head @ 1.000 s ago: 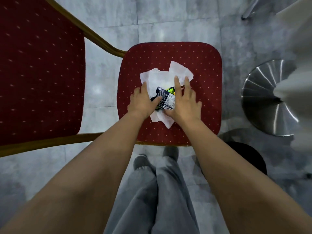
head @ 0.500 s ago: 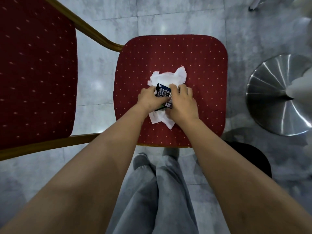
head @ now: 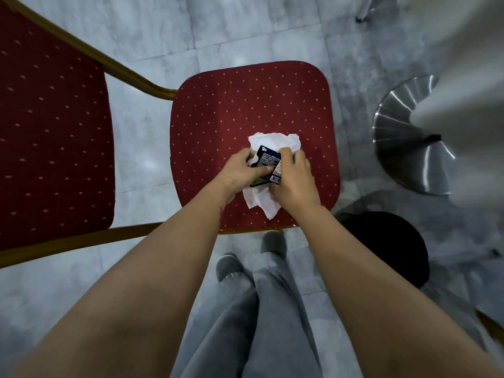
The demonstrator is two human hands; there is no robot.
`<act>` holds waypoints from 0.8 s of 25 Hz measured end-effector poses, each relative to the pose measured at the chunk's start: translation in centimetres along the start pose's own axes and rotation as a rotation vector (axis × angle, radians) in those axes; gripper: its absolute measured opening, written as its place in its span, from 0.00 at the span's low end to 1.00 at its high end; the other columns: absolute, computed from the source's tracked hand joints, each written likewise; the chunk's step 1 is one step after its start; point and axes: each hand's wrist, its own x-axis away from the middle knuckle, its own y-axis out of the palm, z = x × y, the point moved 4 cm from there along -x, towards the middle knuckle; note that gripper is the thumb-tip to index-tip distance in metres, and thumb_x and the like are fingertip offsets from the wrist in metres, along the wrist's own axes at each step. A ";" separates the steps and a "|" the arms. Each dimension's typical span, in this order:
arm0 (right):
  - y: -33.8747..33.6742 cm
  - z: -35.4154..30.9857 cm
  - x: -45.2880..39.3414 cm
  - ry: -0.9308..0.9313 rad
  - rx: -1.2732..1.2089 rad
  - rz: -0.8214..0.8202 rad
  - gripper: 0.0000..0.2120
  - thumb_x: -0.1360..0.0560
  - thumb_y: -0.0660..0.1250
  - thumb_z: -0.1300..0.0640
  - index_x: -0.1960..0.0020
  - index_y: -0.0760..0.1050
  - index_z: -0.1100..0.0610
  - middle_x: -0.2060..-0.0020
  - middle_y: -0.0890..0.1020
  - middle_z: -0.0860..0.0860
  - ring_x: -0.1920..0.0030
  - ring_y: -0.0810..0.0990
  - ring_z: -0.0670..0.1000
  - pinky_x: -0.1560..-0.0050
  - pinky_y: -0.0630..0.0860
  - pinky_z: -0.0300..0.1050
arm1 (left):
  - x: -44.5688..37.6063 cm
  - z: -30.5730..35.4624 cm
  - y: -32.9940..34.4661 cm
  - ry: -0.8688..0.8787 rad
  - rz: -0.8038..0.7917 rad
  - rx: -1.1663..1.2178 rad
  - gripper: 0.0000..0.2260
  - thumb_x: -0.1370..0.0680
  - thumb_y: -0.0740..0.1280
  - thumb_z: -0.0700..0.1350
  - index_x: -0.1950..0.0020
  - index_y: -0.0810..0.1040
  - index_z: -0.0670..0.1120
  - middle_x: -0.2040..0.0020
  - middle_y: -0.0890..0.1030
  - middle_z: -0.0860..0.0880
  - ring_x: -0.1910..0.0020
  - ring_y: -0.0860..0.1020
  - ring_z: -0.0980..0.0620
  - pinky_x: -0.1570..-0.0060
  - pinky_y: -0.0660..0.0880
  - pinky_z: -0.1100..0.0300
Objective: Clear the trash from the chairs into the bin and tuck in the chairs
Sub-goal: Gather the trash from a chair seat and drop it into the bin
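A red dotted chair seat (head: 245,105) lies below me. On its near half sits a crumpled white tissue (head: 263,203) with a dark printed wrapper (head: 266,156) on top. My left hand (head: 240,170) grips the left side of the bundle, thumb pressed on the wrapper. My right hand (head: 296,178) clasps the right side, fingers curled over tissue and wrapper. Both hands squeeze the trash together on the seat. A black round bin (head: 381,246) stands on the floor to the right, beside my right forearm.
The chair's red backrest (head: 49,137) with a gold frame (head: 131,75) fills the left. A shiny metal table base (head: 403,137) and white tablecloth (head: 463,105) are at the right. Grey tiled floor surrounds; my legs and shoes (head: 272,241) are below the seat.
The flat tissue has been gathered inward into a tighter bundle. Both hands went from lying flat to curling around the tissue and wrapper.
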 end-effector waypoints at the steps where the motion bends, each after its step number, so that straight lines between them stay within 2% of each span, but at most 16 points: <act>1: -0.5 0.5 1.3 0.027 -0.013 0.023 0.28 0.29 0.71 0.65 0.33 0.64 0.59 0.40 0.69 0.59 0.41 0.69 0.59 0.50 0.73 0.48 | 0.6 0.2 0.8 0.011 -0.021 -0.015 0.19 0.26 0.74 0.45 0.37 0.74 0.42 0.40 0.79 0.45 0.41 0.78 0.49 0.47 0.76 0.61; 3: -1.6 2.1 4.1 0.096 -0.033 0.080 0.27 0.30 0.71 0.65 0.34 0.64 0.60 0.41 0.69 0.60 0.42 0.70 0.60 0.53 0.70 0.48 | 2.0 0.6 3.2 0.019 -0.066 -0.068 0.22 0.27 0.75 0.47 0.36 0.73 0.43 0.39 0.78 0.45 0.39 0.77 0.48 0.40 0.76 0.54; 5: -2.3 4.5 7.4 0.166 -0.054 0.134 0.26 0.30 0.71 0.65 0.35 0.65 0.61 0.42 0.70 0.60 0.43 0.71 0.62 0.56 0.69 0.48 | 3.6 0.8 6.3 0.032 -0.123 -0.126 0.22 0.27 0.75 0.47 0.37 0.74 0.42 0.39 0.79 0.45 0.39 0.77 0.48 0.38 0.75 0.52; 7: -2.5 6.9 10.3 0.232 -0.067 0.154 0.26 0.31 0.71 0.63 0.37 0.65 0.60 0.43 0.70 0.60 0.43 0.72 0.63 0.55 0.71 0.51 | 5.1 0.8 9.6 0.043 -0.173 -0.149 0.21 0.26 0.74 0.45 0.37 0.75 0.41 0.40 0.79 0.45 0.41 0.77 0.48 0.40 0.76 0.54; 10: -2.3 10.5 14.6 0.334 -0.109 0.165 0.26 0.32 0.72 0.62 0.37 0.66 0.61 0.43 0.70 0.60 0.43 0.72 0.62 0.50 0.72 0.50 | 6.8 -0.2 14.3 0.037 -0.221 -0.165 0.16 0.26 0.74 0.43 0.40 0.77 0.40 0.45 0.80 0.46 0.47 0.78 0.49 0.51 0.76 0.60; 13: -1.7 16.0 19.5 0.450 -0.141 0.174 0.27 0.32 0.72 0.62 0.36 0.66 0.61 0.42 0.70 0.61 0.43 0.72 0.62 0.48 0.72 0.51 | 8.2 -2.0 21.1 0.024 -0.275 -0.222 0.19 0.26 0.74 0.43 0.38 0.76 0.39 0.42 0.80 0.43 0.44 0.78 0.47 0.48 0.75 0.58; 16: -0.5 22.2 23.9 0.548 -0.171 0.152 0.27 0.32 0.71 0.62 0.36 0.66 0.62 0.42 0.70 0.61 0.43 0.72 0.62 0.47 0.72 0.52 | 9.4 -3.9 28.1 -0.011 -0.320 -0.287 0.23 0.25 0.74 0.44 0.33 0.74 0.39 0.38 0.77 0.43 0.45 0.75 0.51 0.52 0.71 0.61; 18: 0.2 25.7 25.9 0.592 -0.188 0.136 0.27 0.32 0.71 0.62 0.36 0.66 0.61 0.42 0.70 0.61 0.42 0.72 0.62 0.47 0.72 0.51 | 9.8 -5.3 31.9 -0.042 -0.333 -0.284 0.23 0.25 0.73 0.43 0.32 0.72 0.40 0.37 0.76 0.44 0.45 0.74 0.51 0.56 0.72 0.60; 20: 1.0 29.4 26.9 0.618 -0.192 0.104 0.27 0.32 0.72 0.62 0.36 0.65 0.61 0.40 0.70 0.62 0.41 0.71 0.63 0.45 0.72 0.53 | 9.6 -6.6 35.6 -0.053 -0.315 -0.285 0.23 0.25 0.73 0.43 0.32 0.72 0.40 0.36 0.76 0.43 0.42 0.75 0.49 0.49 0.74 0.57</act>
